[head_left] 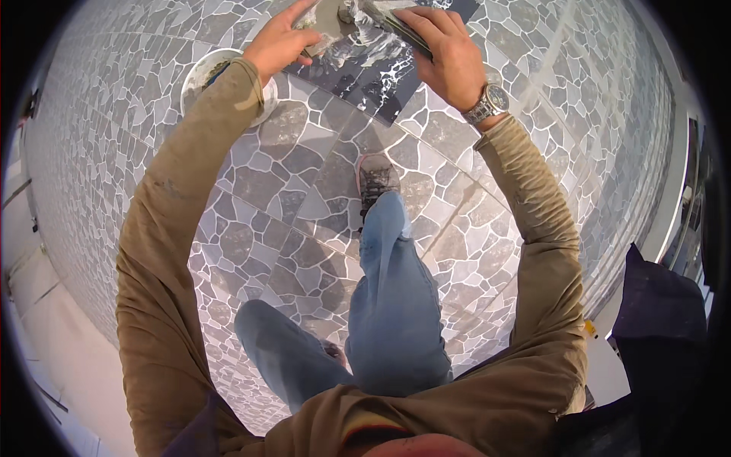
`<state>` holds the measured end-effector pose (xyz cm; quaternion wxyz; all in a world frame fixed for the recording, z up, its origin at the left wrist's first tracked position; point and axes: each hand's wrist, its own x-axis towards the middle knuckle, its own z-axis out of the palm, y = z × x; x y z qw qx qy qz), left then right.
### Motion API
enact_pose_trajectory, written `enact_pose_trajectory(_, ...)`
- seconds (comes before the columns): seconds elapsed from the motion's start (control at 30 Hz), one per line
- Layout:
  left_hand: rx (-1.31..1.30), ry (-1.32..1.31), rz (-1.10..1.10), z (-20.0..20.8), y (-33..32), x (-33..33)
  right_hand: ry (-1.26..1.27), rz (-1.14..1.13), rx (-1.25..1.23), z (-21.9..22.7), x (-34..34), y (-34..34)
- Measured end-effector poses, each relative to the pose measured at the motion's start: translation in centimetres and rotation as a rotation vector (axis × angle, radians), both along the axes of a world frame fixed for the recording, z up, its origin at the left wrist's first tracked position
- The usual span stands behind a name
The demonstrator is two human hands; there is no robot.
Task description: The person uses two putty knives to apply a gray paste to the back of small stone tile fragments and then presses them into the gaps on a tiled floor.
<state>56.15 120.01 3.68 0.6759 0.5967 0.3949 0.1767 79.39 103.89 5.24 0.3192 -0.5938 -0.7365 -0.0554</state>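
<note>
At the top of the head view, a dark rectangular board [346, 85] lies on the patterned tile floor, smeared with white-grey paste [373, 49]. Over its left side, my left hand [278, 46] grips a flat, paste-coated grey plate [327, 21] between thumb and fingers. My right hand [454, 65], with a metal watch [491, 103] on its wrist, is closed on a flat spreader [396, 27] with a dark edge. The spreader slants across the paste toward the plate. The picture's top edge cuts off the far ends of both tools and the board.
A round white bucket [187, 90] stands left of the board, partly covered by my left forearm. My shoe [377, 179] is on the stone-patterned tiles [259, 186] below the board. Dark cloth [659, 305] hangs at the right rim. A pale strip of ground [68, 327] runs along the left.
</note>
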Motion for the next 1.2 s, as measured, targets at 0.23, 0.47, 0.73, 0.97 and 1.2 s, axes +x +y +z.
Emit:
enact_pose_trajectory(0.23,0.296,0.224,-0.202,-4.5,12.0,10.2,-0.062,-0.054,0.01,-3.4,7.4,11.4)
enact_pose_trajectory(0.47,0.684,0.376,-0.293,-5.9,19.0,13.0,-0.269,-0.008,0.034,-6.8,9.7,17.8)
enact_pose_trajectory(0.73,1.177,0.36,-0.439,-5.4,21.1,10.8,-0.265,-0.083,-0.01,-8.6,11.1,18.8)
enact_pose_trajectory(0.97,0.357,0.381,-0.681,-9.9,3.8,4.0,-0.241,-0.204,-0.391,-19.2,12.5,19.4)
enact_pose_trajectory(1.2,-0.119,0.544,-0.51,-15.3,-1.6,-1.5,-0.539,-0.095,-0.797,-20.8,9.0,21.9)
